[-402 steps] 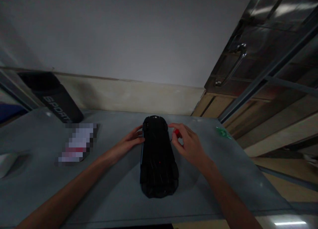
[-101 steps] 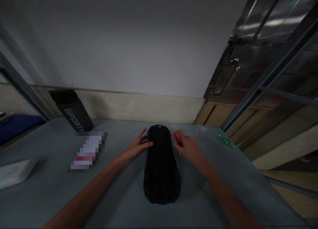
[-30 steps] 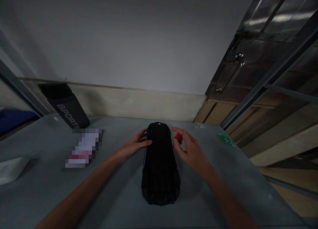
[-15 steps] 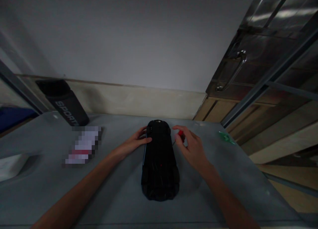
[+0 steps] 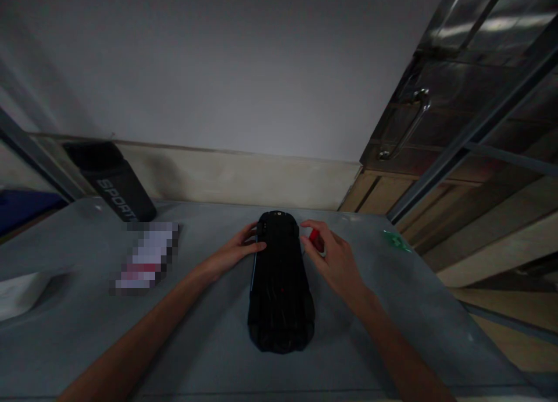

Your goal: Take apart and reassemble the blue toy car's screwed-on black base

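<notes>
A black toy car (image 5: 281,274) lies upside down on the grey table, its dark underside facing up and its wheels showing at the sides. My left hand (image 5: 239,245) grips the car's far left side, with the thumb over the underside and the fingers along the edge. Beside the far right wheel is my right hand (image 5: 329,253), its thumb and index finger held apart near the wheel. Its other fingers curl around a red-handled screwdriver (image 5: 314,238), whose thin dark shaft shows only faintly below the thumb.
A black bottle marked SPORT (image 5: 115,181) stands at the back left, with a blurred-out phone-like item (image 5: 146,255) before it. A white object (image 5: 21,294) sits at the left edge. Green plastic (image 5: 396,241) lies at the right. A wall and metal frame bars border the table (image 5: 209,344).
My right thumb and index finger have shifted slightly left, closer to the car's wheel, and the hand has turned a little. My left hand and the toy car stay put.
</notes>
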{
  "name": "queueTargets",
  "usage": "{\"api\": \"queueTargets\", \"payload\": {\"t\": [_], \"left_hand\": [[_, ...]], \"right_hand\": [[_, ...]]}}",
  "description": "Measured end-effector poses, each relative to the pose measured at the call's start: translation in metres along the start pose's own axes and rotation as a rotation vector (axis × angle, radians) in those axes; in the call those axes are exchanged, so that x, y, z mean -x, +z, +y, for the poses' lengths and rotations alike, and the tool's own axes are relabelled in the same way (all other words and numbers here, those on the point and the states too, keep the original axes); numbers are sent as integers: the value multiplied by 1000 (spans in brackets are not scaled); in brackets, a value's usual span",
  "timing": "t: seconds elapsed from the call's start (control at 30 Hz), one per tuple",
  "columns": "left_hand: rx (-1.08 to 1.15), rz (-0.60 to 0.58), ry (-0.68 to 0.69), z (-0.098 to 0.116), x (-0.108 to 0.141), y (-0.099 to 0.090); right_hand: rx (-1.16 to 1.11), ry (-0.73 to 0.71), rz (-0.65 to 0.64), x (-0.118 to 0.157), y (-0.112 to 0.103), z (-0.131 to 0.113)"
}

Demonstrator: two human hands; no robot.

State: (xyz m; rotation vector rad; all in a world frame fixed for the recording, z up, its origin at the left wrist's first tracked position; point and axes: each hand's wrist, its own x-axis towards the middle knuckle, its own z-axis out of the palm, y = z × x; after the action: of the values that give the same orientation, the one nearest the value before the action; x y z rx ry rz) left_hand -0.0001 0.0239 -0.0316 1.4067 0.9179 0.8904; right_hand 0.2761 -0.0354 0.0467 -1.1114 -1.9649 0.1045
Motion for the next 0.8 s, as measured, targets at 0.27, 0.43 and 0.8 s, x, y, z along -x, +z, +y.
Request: {"api": "queueTargets", "payload": {"t": [0.27, 0.43, 0.8], "left_hand": [[23, 18, -52, -2, 0, -1], [28, 25, -55, -6, -2, -2], [-3, 21, -47, 1, 0, 0]], "right_hand": [[3, -23, -21, -1, -4, -1], [37, -13, -7, -3, -3, -1], [7, -27, -75, -3, -9, 1]]}}
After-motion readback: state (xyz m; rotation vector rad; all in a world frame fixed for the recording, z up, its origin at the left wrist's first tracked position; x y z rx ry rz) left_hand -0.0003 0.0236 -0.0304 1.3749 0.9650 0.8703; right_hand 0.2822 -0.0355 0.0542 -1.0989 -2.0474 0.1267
